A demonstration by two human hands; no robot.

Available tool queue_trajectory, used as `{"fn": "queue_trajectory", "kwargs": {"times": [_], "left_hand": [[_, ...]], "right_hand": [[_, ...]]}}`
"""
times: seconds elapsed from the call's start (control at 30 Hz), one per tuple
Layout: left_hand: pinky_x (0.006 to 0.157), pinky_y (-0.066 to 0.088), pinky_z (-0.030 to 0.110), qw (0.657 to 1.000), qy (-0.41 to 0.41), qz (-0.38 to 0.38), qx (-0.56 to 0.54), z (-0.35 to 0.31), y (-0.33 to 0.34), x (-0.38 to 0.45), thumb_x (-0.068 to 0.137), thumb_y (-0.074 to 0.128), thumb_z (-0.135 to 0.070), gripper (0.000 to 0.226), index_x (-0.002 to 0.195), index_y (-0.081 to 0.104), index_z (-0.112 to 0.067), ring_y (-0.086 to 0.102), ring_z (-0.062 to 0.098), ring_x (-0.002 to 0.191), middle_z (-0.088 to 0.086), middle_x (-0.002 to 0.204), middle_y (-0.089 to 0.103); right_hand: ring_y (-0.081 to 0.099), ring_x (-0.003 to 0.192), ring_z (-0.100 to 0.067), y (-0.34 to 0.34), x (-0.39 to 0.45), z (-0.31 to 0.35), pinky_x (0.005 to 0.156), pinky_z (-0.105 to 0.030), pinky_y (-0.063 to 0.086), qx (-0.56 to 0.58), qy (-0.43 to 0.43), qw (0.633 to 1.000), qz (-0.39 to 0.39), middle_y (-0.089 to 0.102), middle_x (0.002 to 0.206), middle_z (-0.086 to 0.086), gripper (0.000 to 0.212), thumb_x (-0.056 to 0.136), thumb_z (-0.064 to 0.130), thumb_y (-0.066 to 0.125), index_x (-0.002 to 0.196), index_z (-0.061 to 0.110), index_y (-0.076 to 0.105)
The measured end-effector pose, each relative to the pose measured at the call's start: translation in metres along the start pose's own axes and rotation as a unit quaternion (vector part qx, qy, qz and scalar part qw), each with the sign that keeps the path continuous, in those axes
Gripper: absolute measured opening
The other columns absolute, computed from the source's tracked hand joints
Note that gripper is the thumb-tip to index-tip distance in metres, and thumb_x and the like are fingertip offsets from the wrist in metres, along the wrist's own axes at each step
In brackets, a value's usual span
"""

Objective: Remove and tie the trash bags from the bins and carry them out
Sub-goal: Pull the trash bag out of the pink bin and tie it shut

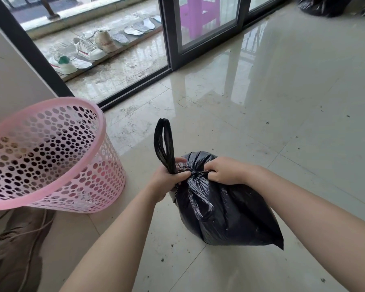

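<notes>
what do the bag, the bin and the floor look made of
Black bag: thin glossy plastic film, crinkled and glinting. Pink bin: moulded plastic, probably rigid, with round holes punched throughout. Floor: polished tile, likely glazed ceramic or stone, mirroring the door frame.

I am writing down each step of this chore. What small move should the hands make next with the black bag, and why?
Probably pull both hands apart to tighten the knot. The left hand grips one handle loop, the right hand the other end, and the knot on the black bag looks formed.

Glossy plastic bag [223,209], polished floor tiles [282,123]
</notes>
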State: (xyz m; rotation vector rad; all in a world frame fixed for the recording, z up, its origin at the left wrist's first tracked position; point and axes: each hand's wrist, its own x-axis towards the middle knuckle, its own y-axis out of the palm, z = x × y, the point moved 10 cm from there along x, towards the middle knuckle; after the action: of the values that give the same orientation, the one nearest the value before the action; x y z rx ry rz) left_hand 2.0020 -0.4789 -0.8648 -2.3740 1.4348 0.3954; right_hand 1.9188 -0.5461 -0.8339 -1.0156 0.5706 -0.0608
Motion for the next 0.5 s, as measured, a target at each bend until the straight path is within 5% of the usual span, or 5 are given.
{"fn": "queue_trajectory", "kwargs": {"times": [0.13, 0.23, 0.37, 0.43, 0.5], "left_hand": [[0.047, 0.04, 0.005, 0.993, 0.055, -0.009, 0.108, -0.012, -0.004, -0.001, 0.078, 0.067, -0.003, 0.028, 0.073, 0.061, -0.03, 0.051, -0.006, 0.049, -0.008, 0.061, 0.053], [0.052, 0.039, 0.002, 0.974, 0.087, -0.043, 0.203, -0.018, -0.01, 0.0, 0.076, 0.07, -0.009, 0.025, 0.068, 0.06, -0.031, 0.053, 0.002, 0.063, -0.014, 0.065, 0.058], [0.068, 0.041, 0.025, 0.92, 0.096, -0.129, 0.356, -0.027, -0.02, -0.004, 0.078, 0.063, -0.012, 0.018, 0.095, 0.067, -0.013, 0.062, 0.026, 0.087, 0.01, 0.089, 0.071], [0.07, 0.044, 0.03, 0.919, 0.111, -0.201, 0.321, -0.033, -0.029, -0.009, 0.077, 0.057, -0.005, 0.023, 0.098, 0.065, -0.01, 0.061, 0.031, 0.087, 0.015, 0.091, 0.07], [0.074, 0.049, 0.034, 0.957, 0.102, -0.216, 0.167, -0.03, -0.035, -0.009, 0.077, 0.053, 0.003, 0.022, 0.087, 0.065, -0.013, 0.06, 0.028, 0.08, 0.012, 0.081, 0.068]], "right_hand": [[0.056, 0.095, -0.032, -0.002, 0.0, -0.001, 0.078, -0.035, 0.042, -0.001, -0.004, 1.0, 0.0, 0.063, 0.102, -0.021, 0.013, 0.087, 0.01, 0.041, 0.081, 0.006, 0.052], [0.056, 0.096, -0.031, 0.0, 0.0, -0.003, 0.077, -0.034, 0.04, 0.006, 0.003, 1.0, 0.001, 0.063, 0.102, -0.02, 0.018, 0.087, 0.011, 0.041, 0.088, 0.001, 0.057], [0.055, 0.096, -0.031, -0.005, 0.0, 0.001, 0.08, -0.035, 0.042, 0.021, 0.0, 1.0, -0.015, 0.063, 0.105, -0.021, 0.022, 0.088, 0.011, 0.04, 0.093, -0.001, 0.057], [0.054, 0.088, -0.031, -0.01, 0.001, 0.005, 0.075, -0.035, 0.041, 0.022, -0.004, 0.999, -0.032, 0.062, 0.1, -0.022, 0.02, 0.088, 0.011, 0.039, 0.083, 0.0, 0.056], [0.052, 0.084, -0.03, -0.014, 0.001, 0.004, 0.07, -0.034, 0.037, 0.025, 0.002, 0.998, -0.053, 0.062, 0.098, -0.023, 0.019, 0.087, 0.011, 0.04, 0.079, 0.0, 0.053]]}}
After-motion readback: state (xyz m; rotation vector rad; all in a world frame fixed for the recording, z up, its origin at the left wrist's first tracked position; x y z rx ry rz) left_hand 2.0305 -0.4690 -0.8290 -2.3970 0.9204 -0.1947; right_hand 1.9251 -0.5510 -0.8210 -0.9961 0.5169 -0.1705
